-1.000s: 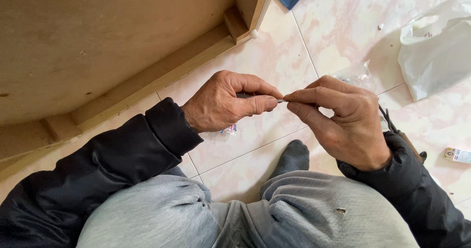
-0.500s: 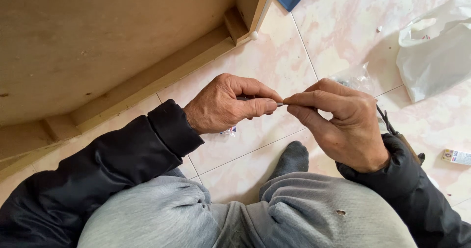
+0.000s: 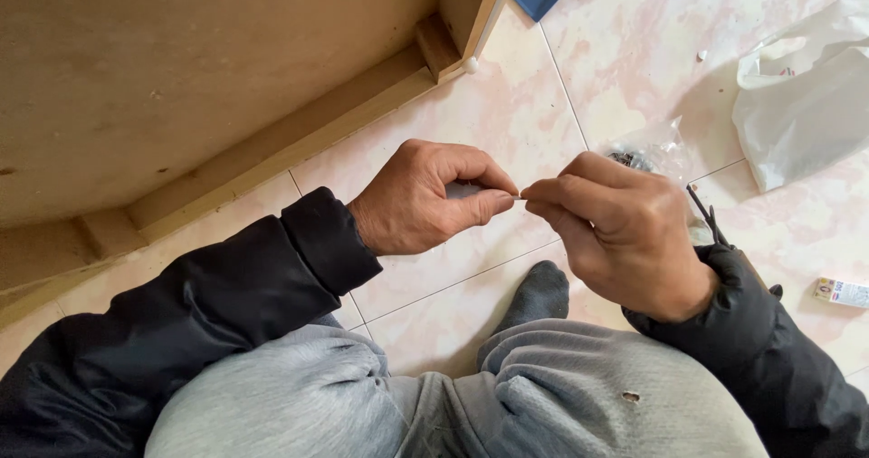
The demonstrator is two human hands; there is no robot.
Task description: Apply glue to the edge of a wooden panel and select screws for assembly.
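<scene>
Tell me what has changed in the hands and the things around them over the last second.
Almost nothing. The left hand and right hand stay fingertip to fingertip, pinching a tiny thin piece between them; both have drifted only slightly. Nothing was picked up or let go. The wooden panel, white plastic bag, clear bag of small parts and small box lie as before on the tiled floor.
</scene>
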